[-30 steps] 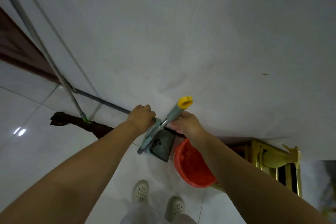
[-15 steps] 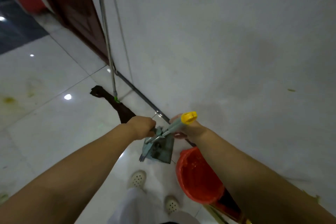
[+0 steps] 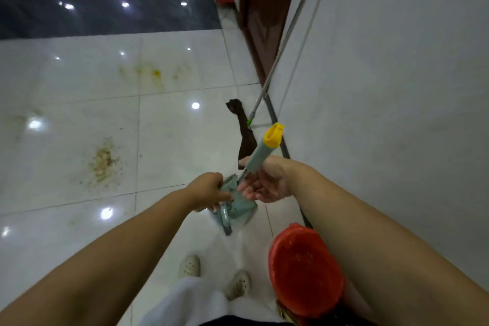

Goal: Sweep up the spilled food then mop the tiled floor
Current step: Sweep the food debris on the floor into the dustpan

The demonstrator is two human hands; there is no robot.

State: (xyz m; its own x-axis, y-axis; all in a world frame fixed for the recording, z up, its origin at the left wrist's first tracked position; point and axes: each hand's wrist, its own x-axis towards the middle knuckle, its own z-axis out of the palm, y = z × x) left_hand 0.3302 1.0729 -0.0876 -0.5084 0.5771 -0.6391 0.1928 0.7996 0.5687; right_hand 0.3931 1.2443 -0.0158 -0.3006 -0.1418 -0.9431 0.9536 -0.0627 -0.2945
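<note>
Left hand (image 3: 209, 188) grips the dustpan (image 3: 234, 209); right hand (image 3: 264, 182) curls loosely round its handle (image 3: 260, 153) – both above the floor (image 3: 169, 140), food spill (image 3: 103, 161) well left, mop (image 3: 247, 137) by the wall

I count two hands of mine, the left (image 3: 209, 188) and the right (image 3: 264, 185), and between them one grey-green dustpan (image 3: 235, 209) and one handle with a yellow cap (image 3: 260, 151). One red bucket (image 3: 304, 270) stands by my two pale shoes, one (image 3: 190, 265) and the other (image 3: 238, 284). One mop (image 3: 247, 137) with a dark cloth head leans on the one wall (image 3: 397, 87). On the tiled floor (image 3: 66, 167) I make out two clear patches of spilled food, one brownish (image 3: 103, 161) and one yellowish (image 3: 148, 74)
</note>
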